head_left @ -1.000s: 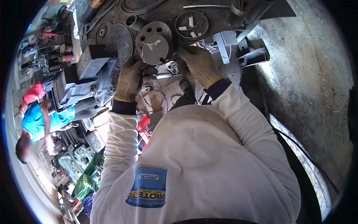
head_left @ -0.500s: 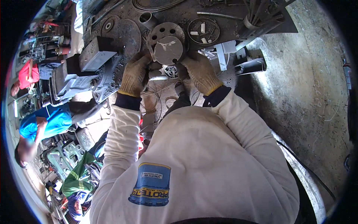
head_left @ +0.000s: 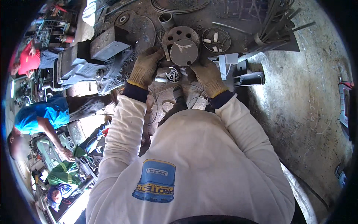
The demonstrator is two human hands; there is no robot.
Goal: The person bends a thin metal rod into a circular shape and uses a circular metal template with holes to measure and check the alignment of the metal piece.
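Small grey disc (head_left: 184,52) between both grips: left hand (head_left: 145,67), right hand (head_left: 205,74) seemingly grasping it.

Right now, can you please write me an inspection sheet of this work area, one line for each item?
Surface: dark metal workbench, dirty and crowded.
Job's things: round grey metal disc lying on a perforated round plate; small white slotted part below it.
Clutter: grey block, short pipe piece, round tray with small white pieces, bundle of metal rods.
Hands: both in yellow knit gloves; left hand at the plate's left edge, right hand at the disc's lower edge.
Cables: thin wire loops below the hands.
Surroundings: concrete floor on the right; other people at work on the left.
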